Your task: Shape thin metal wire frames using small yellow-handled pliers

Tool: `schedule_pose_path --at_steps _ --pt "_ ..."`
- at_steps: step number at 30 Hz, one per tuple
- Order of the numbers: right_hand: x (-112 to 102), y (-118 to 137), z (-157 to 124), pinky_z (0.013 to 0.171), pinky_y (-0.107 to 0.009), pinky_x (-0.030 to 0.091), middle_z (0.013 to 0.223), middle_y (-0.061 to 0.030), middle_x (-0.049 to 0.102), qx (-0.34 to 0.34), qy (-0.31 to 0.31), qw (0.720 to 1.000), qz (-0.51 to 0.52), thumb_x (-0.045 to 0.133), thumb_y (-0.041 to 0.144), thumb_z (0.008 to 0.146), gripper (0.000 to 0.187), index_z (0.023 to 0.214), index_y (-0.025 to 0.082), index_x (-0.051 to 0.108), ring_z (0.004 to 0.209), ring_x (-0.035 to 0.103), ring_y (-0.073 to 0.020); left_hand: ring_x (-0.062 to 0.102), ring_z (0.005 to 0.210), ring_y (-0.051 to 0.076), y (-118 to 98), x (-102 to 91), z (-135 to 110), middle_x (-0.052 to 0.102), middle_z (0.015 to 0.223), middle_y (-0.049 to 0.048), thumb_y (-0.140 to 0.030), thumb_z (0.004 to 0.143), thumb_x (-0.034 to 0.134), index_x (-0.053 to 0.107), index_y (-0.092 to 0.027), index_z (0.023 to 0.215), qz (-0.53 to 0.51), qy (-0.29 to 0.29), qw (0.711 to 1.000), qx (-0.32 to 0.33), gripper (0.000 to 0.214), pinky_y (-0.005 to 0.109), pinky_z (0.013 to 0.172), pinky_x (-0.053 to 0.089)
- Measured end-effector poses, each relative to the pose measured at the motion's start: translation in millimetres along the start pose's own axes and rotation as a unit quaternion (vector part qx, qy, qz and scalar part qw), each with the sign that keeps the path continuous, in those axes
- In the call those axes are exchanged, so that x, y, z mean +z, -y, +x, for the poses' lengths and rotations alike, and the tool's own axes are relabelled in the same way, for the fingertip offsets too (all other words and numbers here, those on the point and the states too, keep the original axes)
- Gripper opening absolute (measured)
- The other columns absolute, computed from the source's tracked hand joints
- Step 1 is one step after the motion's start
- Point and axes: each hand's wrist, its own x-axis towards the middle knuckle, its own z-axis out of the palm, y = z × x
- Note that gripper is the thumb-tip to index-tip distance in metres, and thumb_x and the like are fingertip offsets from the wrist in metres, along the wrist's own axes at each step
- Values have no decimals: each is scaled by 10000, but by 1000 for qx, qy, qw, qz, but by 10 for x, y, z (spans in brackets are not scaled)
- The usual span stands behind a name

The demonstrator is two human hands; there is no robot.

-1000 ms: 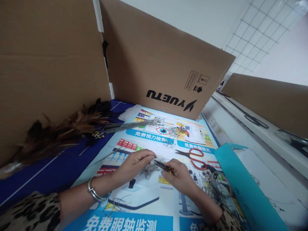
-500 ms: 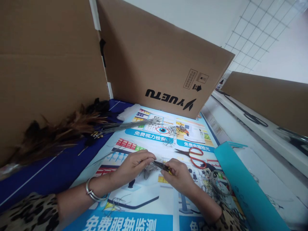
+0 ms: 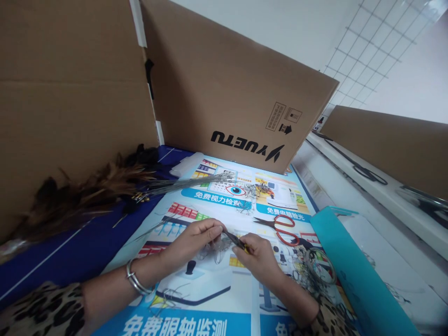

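Note:
My right hand (image 3: 262,256) is wrapped round a pair of dark-jawed pliers (image 3: 235,240), which point left. Their tips meet the fingertips of my left hand (image 3: 198,238). That hand pinches a tangled piece of thin silvery wire (image 3: 220,249), hanging below the fingers. Its exact shape is blurred, and the spot where jaws and wire meet is partly hidden. Just beyond my right hand lie red-handled scissors (image 3: 285,229), their blades toward the left.
Straight wires (image 3: 189,183) and small wire pieces (image 3: 254,190) lie farther back on the printed sheet (image 3: 210,284). Brown feathers (image 3: 105,182) are at left. A wire coil (image 3: 320,266) sits beside a teal box (image 3: 353,261). Cardboard panels (image 3: 227,84) stand behind.
The plier tips have shifted slightly, and the wire piece has turned a little under my left fingers. The scissors and loose wires stay where they were.

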Motion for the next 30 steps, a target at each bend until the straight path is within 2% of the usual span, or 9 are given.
schedule_pose_path --at_steps 6,10,17,21,30 --pt "16 -16 -18 525 -191 275 591 41 451 16 20 998 56 529 273 785 189 630 167 507 577 424 -83 468 634 110 43 6 11 532 695 -4 -334 837 490 573 -152 902 -60 -20 998 -1 211 223 593 370" --pt "40 -9 -22 531 -192 274 596 44 460 14 26 999 39 547 260 770 170 631 167 512 580 428 -81 455 619 105 29 4 7 518 663 -15 -328 832 496 584 -155 841 -10 -56 998 15 194 215 583 359" --pt "29 16 -22 530 -190 277 614 44 477 -2 60 998 34 529 264 791 158 661 175 528 590 443 -81 454 575 106 21 6 -10 502 599 -29 -323 841 461 583 -159 801 93 -68 993 41 208 212 554 367" --pt "3 14 -21 545 -193 289 638 39 489 -11 58 998 18 528 273 796 145 685 181 529 607 447 -87 463 595 107 27 6 -28 519 644 -22 -325 854 438 576 -162 808 128 -83 986 64 218 211 560 377" --pt "7 55 -50 599 -215 325 710 11 512 -30 44 998 -25 553 277 779 85 752 197 548 683 468 -121 507 700 121 -9 -5 -63 570 760 8 -285 873 410 570 -159 841 203 -74 969 118 206 227 642 403"
